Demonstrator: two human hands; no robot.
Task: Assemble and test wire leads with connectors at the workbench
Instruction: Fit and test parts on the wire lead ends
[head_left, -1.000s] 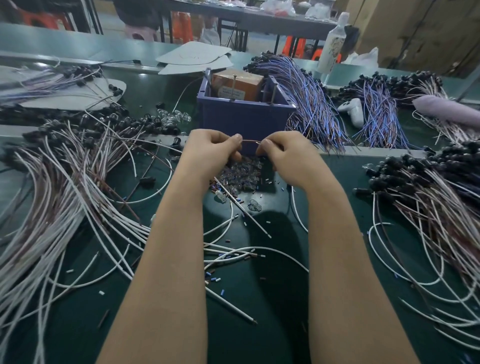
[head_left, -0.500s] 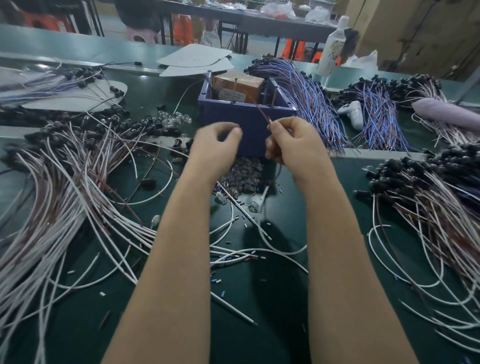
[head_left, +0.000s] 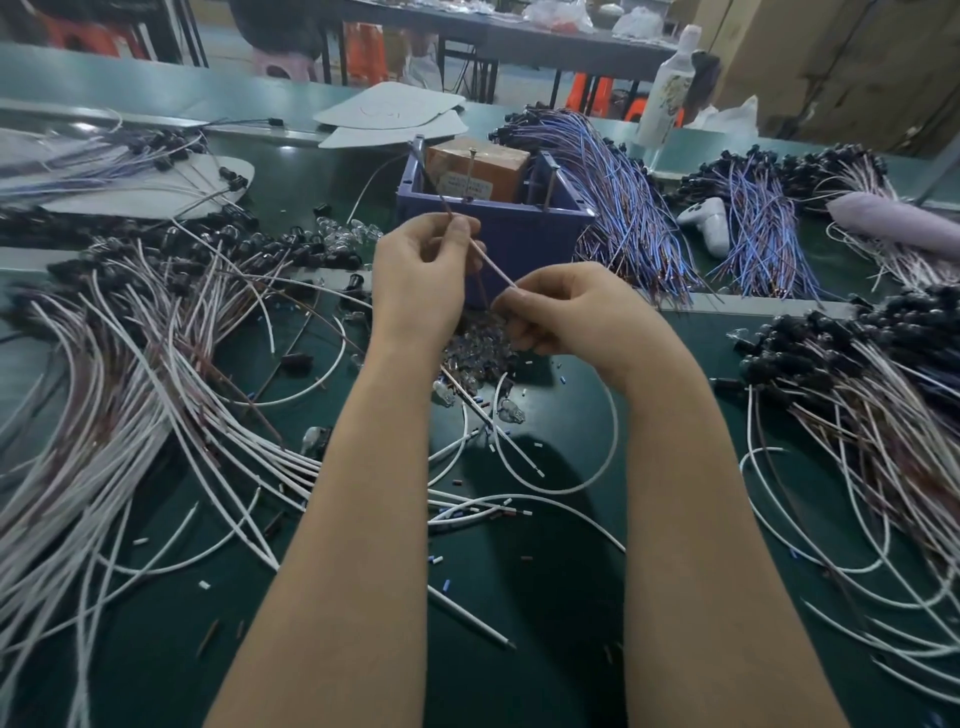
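My left hand (head_left: 421, 270) pinches the upper part of a thin white-and-brown wire lead (head_left: 491, 265) in front of the blue bin (head_left: 524, 228). My right hand (head_left: 563, 312) pinches the same lead lower down, a short way to the right. The lead runs slanted between the two hands, its brown end poking up above my left fingers. Under the hands lies a small heap of clear connectors (head_left: 475, 353). A big fan of white and brown leads (head_left: 135, 374) covers the left of the green bench.
The blue bin holds an orange box (head_left: 475, 169) and upright pins. Blue-purple lead bundles (head_left: 623, 202) lie right of it, with a white controller (head_left: 709, 223) and a bottle (head_left: 667, 88). More leads with black connectors (head_left: 857, 374) fill the right. Loose white wires (head_left: 519, 467) curl between my forearms.
My left hand rose and took hold of the lead's upper part. My right hand dropped lower and to the right, so the lead now slants between them.
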